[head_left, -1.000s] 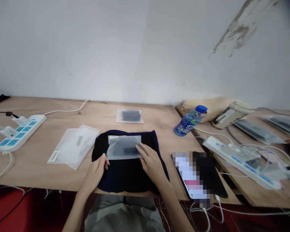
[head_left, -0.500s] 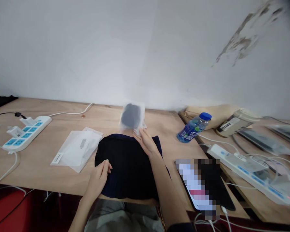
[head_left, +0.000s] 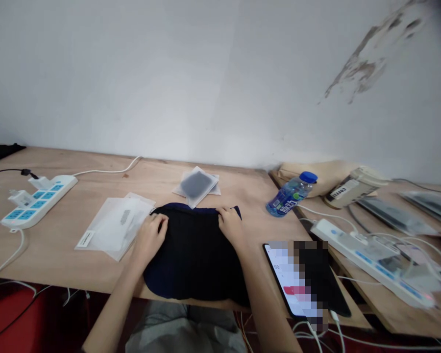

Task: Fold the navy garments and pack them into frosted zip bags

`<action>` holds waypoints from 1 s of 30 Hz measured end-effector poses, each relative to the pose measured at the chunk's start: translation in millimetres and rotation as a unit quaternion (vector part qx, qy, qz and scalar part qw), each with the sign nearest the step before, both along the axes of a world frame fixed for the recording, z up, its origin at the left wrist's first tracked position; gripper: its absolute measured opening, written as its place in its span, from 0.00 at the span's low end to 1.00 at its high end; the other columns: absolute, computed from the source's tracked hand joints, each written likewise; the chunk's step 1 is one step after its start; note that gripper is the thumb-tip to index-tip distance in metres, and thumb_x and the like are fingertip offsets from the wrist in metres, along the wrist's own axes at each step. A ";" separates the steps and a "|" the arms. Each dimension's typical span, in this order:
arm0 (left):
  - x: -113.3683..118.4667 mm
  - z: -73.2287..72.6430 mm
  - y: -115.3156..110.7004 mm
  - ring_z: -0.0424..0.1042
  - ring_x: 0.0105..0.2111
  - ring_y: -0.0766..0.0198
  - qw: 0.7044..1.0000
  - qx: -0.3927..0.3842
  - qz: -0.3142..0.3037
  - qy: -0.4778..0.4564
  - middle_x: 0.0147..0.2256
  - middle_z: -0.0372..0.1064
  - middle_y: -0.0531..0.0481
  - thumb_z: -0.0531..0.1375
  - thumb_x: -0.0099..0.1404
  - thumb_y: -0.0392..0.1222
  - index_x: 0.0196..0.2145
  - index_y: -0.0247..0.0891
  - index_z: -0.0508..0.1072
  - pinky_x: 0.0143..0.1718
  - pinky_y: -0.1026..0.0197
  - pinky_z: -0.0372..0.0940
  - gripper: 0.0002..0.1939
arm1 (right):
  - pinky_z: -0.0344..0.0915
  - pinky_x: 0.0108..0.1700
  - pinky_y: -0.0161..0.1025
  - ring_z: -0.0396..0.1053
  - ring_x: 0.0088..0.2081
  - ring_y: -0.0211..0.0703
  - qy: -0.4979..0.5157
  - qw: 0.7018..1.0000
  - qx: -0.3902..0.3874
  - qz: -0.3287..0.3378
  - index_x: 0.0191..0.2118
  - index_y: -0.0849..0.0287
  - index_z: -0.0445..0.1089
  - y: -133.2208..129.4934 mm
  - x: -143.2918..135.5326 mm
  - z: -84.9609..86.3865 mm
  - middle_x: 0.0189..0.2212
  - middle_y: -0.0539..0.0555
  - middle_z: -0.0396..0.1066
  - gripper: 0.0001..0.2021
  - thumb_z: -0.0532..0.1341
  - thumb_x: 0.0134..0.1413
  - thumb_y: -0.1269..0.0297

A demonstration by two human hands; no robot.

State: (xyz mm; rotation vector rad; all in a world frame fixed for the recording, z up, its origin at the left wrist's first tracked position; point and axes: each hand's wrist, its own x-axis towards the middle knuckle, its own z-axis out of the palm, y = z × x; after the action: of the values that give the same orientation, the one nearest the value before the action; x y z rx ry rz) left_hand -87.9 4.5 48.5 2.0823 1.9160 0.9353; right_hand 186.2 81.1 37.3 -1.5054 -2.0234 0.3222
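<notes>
A black cloth item (head_left: pixel 196 255) with a dark blue edge lies flat at the table's front edge. My left hand (head_left: pixel 152 234) is at its upper left corner, fingers curled and pressed together on the fabric. At the upper right, my right hand (head_left: pixel 230 221) has its bent fingers on the blue edge; whether they pinch it is hard to see. Just behind the cloth, a clear packet with a dark piece inside (head_left: pixel 197 185) rests on another packet. Flat translucent bags (head_left: pixel 112 225) with a white label lie left of the cloth.
A power strip (head_left: pixel 40 201) with plugs and cables is at the left. On the right are a blue-capped bottle (head_left: pixel 288 196), a coffee cup (head_left: pixel 355 188), a phone (head_left: pixel 292 279), and a second power strip (head_left: pixel 375 264) with cables.
The clear packet that was in my right hand now lies behind the cloth. My right hand has come back to the cloth's edge, and my left hand has moved up to the upper left corner.
</notes>
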 end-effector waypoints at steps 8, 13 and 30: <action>-19.3 -9.4 63.7 0.70 0.41 0.48 0.995 0.001 0.034 0.094 0.33 0.73 0.40 0.54 0.62 0.32 0.33 0.39 0.76 0.44 0.51 0.62 0.10 | 0.65 0.46 0.44 0.69 0.40 0.48 -0.055 0.998 0.015 -0.007 0.31 0.62 0.73 5.7 21.8 0.2 0.36 0.60 0.73 0.11 0.54 0.52 0.79; -26.6 -11.8 61.8 0.70 0.42 0.48 0.995 0.003 0.036 0.088 0.35 0.72 0.39 0.53 0.63 0.33 0.32 0.38 0.73 0.45 0.51 0.62 0.09 | 0.68 0.41 0.42 0.72 0.35 0.44 0.001 0.999 0.026 -0.019 0.38 0.60 0.69 -7.8 28.4 10.6 0.40 0.58 0.74 0.09 0.52 0.59 0.70; -26.6 -3.1 76.3 0.70 0.42 0.54 0.996 0.011 -0.064 0.061 0.34 0.71 0.46 0.59 0.61 0.35 0.34 0.39 0.74 0.48 0.52 0.64 0.04 | 0.69 0.41 0.44 0.72 0.37 0.47 0.068 0.997 0.039 0.015 0.41 0.55 0.68 -32.7 41.3 37.9 0.37 0.56 0.73 0.09 0.53 0.62 0.60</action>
State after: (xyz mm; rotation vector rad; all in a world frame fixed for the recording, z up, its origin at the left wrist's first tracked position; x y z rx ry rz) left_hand -114.5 80.7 45.4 2.2940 1.8092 0.8232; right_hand 227.4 48.4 75.2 -1.3697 -1.9309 0.3426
